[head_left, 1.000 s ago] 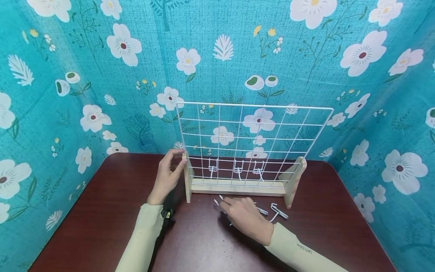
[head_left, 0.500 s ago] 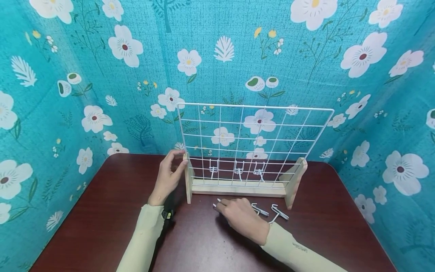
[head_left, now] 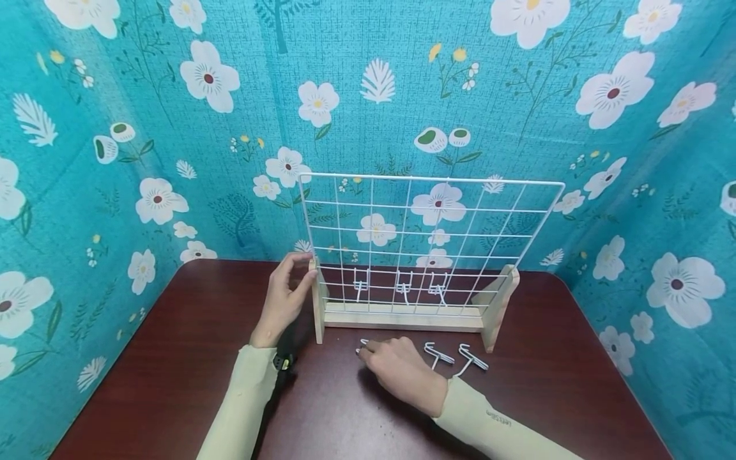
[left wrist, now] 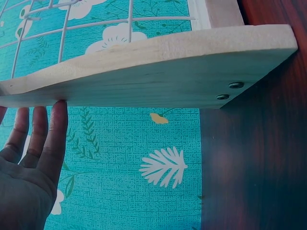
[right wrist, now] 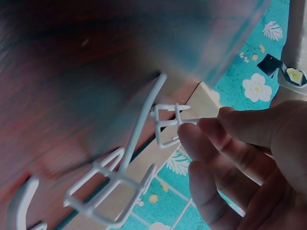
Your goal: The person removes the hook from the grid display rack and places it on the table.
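Observation:
A white wire grid rack [head_left: 432, 178] stands upright between two wooden side panels. My left hand [head_left: 280, 297] grips the top of the left side panel [head_left: 318, 313], thumb in front; in the left wrist view its fingers touch the panel's [left wrist: 158, 79] back edge. Low on the grid hang three white wire hooks, a left one [head_left: 361, 286], a middle one [head_left: 404, 287] and a right one [head_left: 439, 289]. In front of the base, my right hand [head_left: 405, 374] pinches another wire hook [right wrist: 157, 127] between thumb and fingertips, low over the table.
Two loose wire hooks lie right of my right hand, a nearer one [head_left: 439, 355] and a farther one [head_left: 475, 361]. The rack's wooden crossbar [head_left: 402, 321] sits behind them. A flowered blue cloth [head_left: 230, 147] surrounds the dark red table [head_left: 190, 358] at the back and sides.
My right hand has moved left with the pinched hook, uncovering more of the loose hooks. The left hand keeps its grip on the side panel.

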### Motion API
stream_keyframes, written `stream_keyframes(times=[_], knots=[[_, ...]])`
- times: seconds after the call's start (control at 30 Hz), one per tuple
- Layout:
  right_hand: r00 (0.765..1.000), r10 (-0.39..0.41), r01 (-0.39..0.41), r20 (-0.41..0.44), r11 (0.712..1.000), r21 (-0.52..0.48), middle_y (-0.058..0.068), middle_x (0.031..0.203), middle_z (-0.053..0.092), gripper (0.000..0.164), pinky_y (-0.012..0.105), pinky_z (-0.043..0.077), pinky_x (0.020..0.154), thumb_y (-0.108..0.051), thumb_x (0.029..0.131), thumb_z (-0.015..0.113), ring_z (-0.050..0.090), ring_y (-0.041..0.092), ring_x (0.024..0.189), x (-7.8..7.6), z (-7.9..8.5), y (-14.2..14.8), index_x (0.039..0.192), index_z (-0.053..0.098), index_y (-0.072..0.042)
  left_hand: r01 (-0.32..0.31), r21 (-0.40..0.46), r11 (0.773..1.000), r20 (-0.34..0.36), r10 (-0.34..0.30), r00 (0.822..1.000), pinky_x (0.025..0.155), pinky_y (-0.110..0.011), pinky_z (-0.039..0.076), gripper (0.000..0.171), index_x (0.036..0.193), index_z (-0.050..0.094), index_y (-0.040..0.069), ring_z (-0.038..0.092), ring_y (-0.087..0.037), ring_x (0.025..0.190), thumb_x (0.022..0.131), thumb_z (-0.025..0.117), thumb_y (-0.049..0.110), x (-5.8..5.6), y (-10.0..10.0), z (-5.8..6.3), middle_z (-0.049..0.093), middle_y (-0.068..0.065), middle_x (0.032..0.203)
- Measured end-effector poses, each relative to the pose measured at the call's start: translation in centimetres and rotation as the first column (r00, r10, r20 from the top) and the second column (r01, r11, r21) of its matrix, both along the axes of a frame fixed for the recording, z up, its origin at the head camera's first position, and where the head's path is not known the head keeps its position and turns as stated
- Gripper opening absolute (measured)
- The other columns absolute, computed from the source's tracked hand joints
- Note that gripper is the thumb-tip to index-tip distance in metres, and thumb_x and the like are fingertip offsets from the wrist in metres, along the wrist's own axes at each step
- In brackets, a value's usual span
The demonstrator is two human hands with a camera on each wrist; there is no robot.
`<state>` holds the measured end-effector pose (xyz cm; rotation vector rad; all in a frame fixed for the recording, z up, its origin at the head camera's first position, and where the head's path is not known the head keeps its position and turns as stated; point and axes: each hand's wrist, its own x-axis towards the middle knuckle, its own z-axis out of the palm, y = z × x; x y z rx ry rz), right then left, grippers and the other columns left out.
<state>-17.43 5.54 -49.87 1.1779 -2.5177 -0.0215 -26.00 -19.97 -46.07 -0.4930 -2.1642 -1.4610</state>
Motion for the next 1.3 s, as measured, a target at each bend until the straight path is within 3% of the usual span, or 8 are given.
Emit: stream_keyframes(times=[0.3,0.57,0.8,1.3], knots=[[1.0,0.006,-0.007,0.003,0.994,0.106,-0.011,0.071,0.066,0.019,0.029,0.031,0.04,-0.008,0.079,0.08,0.051,0.009,0.047,1.0,0.0,-1.5,0.075,0.07,-0.024,0.035,0.012,0.999,0.007,-0.035,0.999,0.076,-0.022,0.059,0.03,0.131,0.064,0.006,0.067,-0.007,0.105,0.101,0.067,0.007,0.1,-0.3,0.1,0.069,-0.012,0.123],[1.0,0.002,-0.005,0.028,0.993,0.117,-0.012,0.071,0.069,0.022,0.029,0.028,0.04,-0.01,0.084,0.078,0.053,0.009,0.048,1.1,-0.6,-2.3,0.072,0.073,-0.028,0.038,0.006,0.999,0.0,-0.038,0.999,0.076,-0.019,0.058,0.031,0.131,0.063,0.002,0.065,-0.002,0.104,0.101,0.067,0.008,0.0,-0.2,0.2,0.069,-0.013,0.123],[1.0,0.019,-0.02,0.005,0.993,0.116,-0.011,0.072,0.069,0.019,0.03,0.032,0.04,-0.012,0.08,0.08,0.058,0.012,0.05,1.3,-1.3,-2.4,0.072,0.073,-0.027,0.04,0.024,0.999,0.008,-0.04,0.999,0.076,-0.014,0.056,0.032,0.131,0.063,0.002,0.068,-0.008,0.104,0.103,0.067,0.015,0.1,-0.3,0.0,0.069,-0.014,0.123],[1.0,0.021,-0.018,-0.018,0.986,0.163,-0.011,0.073,0.068,0.017,0.03,0.034,0.04,-0.012,0.077,0.081,0.059,0.012,0.052,1.7,-1.0,-2.4,0.072,0.074,-0.027,0.042,0.015,0.999,0.002,-0.042,0.999,0.076,-0.014,0.056,0.03,0.131,0.063,0.004,0.066,-0.003,0.103,0.102,0.066,0.01,0.1,-0.3,0.0,0.069,-0.014,0.123]])
